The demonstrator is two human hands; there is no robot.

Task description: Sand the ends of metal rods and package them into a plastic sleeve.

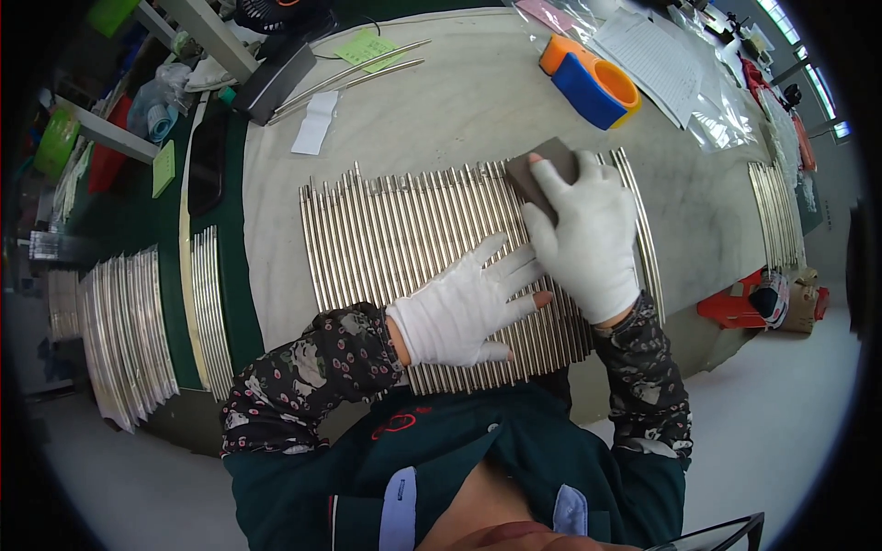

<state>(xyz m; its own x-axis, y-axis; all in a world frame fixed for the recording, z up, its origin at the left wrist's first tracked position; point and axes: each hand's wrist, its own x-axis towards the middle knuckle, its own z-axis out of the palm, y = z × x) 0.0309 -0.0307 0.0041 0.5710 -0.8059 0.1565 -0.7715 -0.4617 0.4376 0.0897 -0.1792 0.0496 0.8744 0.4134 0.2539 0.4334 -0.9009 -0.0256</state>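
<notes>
Side by side, the metal rods (pixel 395 230) lie in a wide row on the pale desk (pixel 441 119), directly in front of the person, their lengths running away from the body and their far ends slightly uneven. The right hand (pixel 588 230), in a white glove with a bare index fingertip, has its grip partly closed over a grey-brown block (pixel 559 156) near the row's far right end; the index finger lies on top, the thumb by its near edge. How firmly it presses cannot be told. The left hand (pixel 469 308), also gloved, has its grip open and takes hold of nothing: it lies palm down across the rods with fingers spread, its thumb and index fingertips bare, the other fingers reaching close to the right wrist.

Beyond the row, a white slip (pixel 315 122) lies at the far left, near a few loose rods and a green note (pixel 366 49). An orange-and-blue tape roll (pixel 588 92) sits at the far right beside papers (pixel 648 64). A dark phone (pixel 207 165) lies left of the pale surface.
</notes>
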